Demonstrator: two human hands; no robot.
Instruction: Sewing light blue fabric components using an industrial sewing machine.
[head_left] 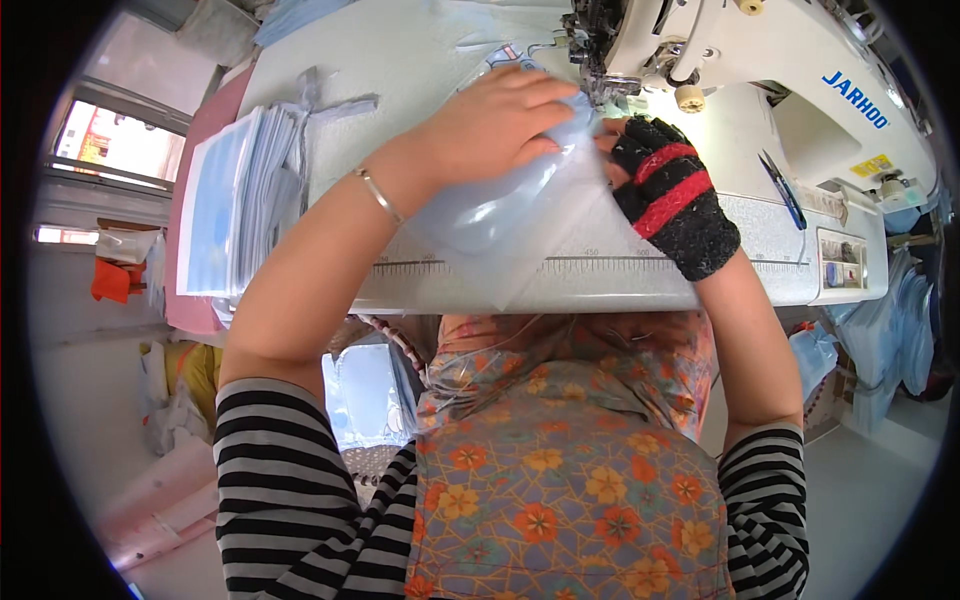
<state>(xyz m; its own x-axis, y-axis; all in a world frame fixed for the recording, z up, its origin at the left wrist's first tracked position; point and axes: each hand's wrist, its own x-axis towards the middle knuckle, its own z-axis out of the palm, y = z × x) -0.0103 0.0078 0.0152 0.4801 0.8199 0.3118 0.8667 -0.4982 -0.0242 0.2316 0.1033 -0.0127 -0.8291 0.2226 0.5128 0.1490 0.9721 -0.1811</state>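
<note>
A light-blue and clear plastic piece (500,215) lies on the sewing machine's bed, its lower corner reaching the table's front edge. My bare left hand (510,115) rests on top of it, fingers stretched out and slightly spread, just left of the needle area. My right hand (670,190), in a black and red fingerless glove, has its fingers bent at the right edge of the piece, below the presser foot (625,88). Its fingertips seem closed on that edge, partly hidden by the glove. The white sewing machine (760,60) stands over the far right.
A stack of blue and clear plastic pieces (235,205) with grey ties sits on the table's left. Black tweezers (783,190) and a small parts tray (842,262) are on the right. A printed ruler (560,265) runs along the front edge. More blue pieces (368,395) are below the table.
</note>
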